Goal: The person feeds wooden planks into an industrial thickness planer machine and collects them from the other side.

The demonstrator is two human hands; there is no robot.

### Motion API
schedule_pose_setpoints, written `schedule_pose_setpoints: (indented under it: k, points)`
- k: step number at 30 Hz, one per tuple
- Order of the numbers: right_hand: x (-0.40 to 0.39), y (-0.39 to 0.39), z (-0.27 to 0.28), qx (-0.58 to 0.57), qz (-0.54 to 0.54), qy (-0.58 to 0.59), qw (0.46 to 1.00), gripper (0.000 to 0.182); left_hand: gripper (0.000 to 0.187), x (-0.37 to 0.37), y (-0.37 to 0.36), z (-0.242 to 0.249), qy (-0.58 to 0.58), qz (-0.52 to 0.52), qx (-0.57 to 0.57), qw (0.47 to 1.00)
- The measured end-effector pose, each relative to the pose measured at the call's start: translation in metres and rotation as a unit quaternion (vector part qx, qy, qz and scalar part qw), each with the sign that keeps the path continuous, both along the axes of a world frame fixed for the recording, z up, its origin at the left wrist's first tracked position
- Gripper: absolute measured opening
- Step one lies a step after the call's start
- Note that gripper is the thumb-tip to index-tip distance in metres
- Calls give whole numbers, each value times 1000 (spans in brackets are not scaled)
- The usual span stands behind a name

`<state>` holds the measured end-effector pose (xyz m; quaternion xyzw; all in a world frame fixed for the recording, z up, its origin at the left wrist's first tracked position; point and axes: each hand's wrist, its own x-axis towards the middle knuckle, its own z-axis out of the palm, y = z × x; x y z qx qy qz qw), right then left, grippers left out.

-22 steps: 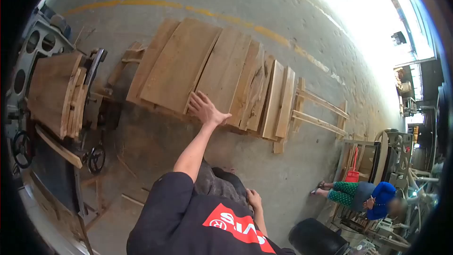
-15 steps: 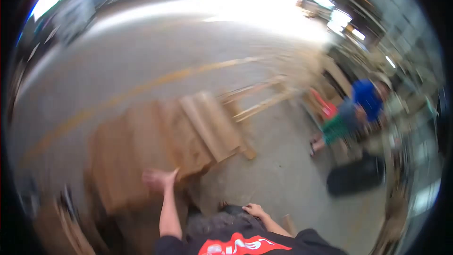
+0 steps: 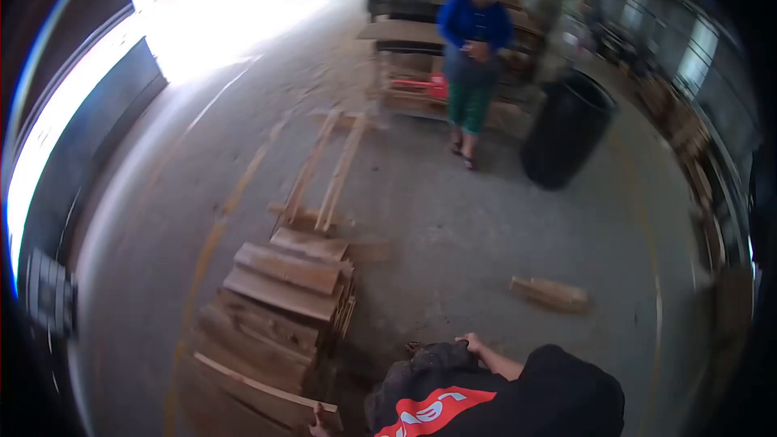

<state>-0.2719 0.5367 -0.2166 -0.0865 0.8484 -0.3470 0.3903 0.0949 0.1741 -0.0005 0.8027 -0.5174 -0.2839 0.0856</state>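
My left hand [image 3: 319, 422], at the bottom edge of the view, grips the right end of a wooden board [image 3: 257, 384]. Its fingers are partly cut off by the frame. That board lies tilted on a stack of brown wooden boards [image 3: 271, 307], with several loose planks layered towards the far end. My right hand [image 3: 469, 343] rests on my dark clothing at the upper leg, fingers lying on the cloth with nothing visible in them.
Beyond the stack lies a wooden frame of slats [image 3: 325, 170]. A short bundle of wood [image 3: 550, 294] is on the floor to the right. A person [image 3: 473, 48] in a blue top stands ahead, beside a large black barrel [image 3: 566, 129]. Wood lines the right wall.
My view has swung right, so the stack appears lower and left. My left hand has gone from spread over the boards to gripping one board's end. The person now stands upright facing me.
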Motion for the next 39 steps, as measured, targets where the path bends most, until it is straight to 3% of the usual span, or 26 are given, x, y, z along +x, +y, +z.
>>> schedule_pose_setpoints:
  k: [1,2,3,4,6,7,9,11,12,14,16,18,20,22,25,26,27,28,29,30,31,32,35,38,39]
  points:
    - [1,-9,15,112,71,9,991,30,137,5,13,3,11,18,2,1000]
    - [-8,6,-41,118,112,29,986,35,134,5,27,5,28,38,6,999]
    - [-12,-5,-29,83,144,51,985,37,132,8,37,6,51,53,6,997]
    - [-17,-27,10,140,212,48,966,39,129,8,46,8,64,65,7,996]
    - [-36,-57,19,78,365,82,924,43,125,16,67,13,100,81,9,992]
    - [-52,-67,21,50,454,95,884,47,122,22,82,13,122,93,13,988]
    - [-56,-144,82,188,572,80,794,56,118,34,115,25,139,128,15,982]
    - [-43,-213,149,144,719,205,648,70,113,28,121,30,163,139,9,977]
    - [-39,-240,170,118,738,201,634,72,111,22,121,35,178,138,6,974]
    - [-11,-296,230,36,744,174,644,76,107,13,115,37,214,134,1,968]
    - [26,-327,284,-111,726,241,635,72,103,4,108,35,258,120,-4,959]
    - [68,-337,330,-267,681,238,639,68,100,-2,104,39,301,111,-3,947]
    - [103,-325,387,-355,678,172,620,83,97,-3,102,43,350,111,-6,930]
    - [129,-305,424,-323,721,87,606,98,94,1,109,45,409,130,-5,903]
    - [161,-283,441,-318,745,32,585,101,90,0,130,57,518,173,20,838]
    - [181,-272,412,-428,683,125,578,95,89,-5,135,58,557,184,29,809]
    - [191,-263,391,-355,656,135,652,87,88,-11,137,59,599,192,38,777]
    - [189,-269,383,-385,624,147,664,82,87,-18,136,60,641,200,47,739]
    - [184,-272,377,-328,617,220,681,77,87,-24,135,63,667,232,57,706]
    - [178,-275,366,-397,575,187,691,74,86,-28,133,68,685,266,68,675]
    - [175,-277,368,-401,594,228,659,68,89,-32,131,84,683,333,82,645]
    - [178,-276,364,-443,580,245,638,59,98,-30,134,90,685,330,76,645]
    - [188,-278,402,-397,581,255,664,48,107,-19,126,95,660,340,95,663]
    - [200,-277,404,-377,565,293,673,45,107,25,99,32,699,323,183,612]
    - [202,-279,405,-377,547,297,686,43,108,33,86,29,672,322,163,647]
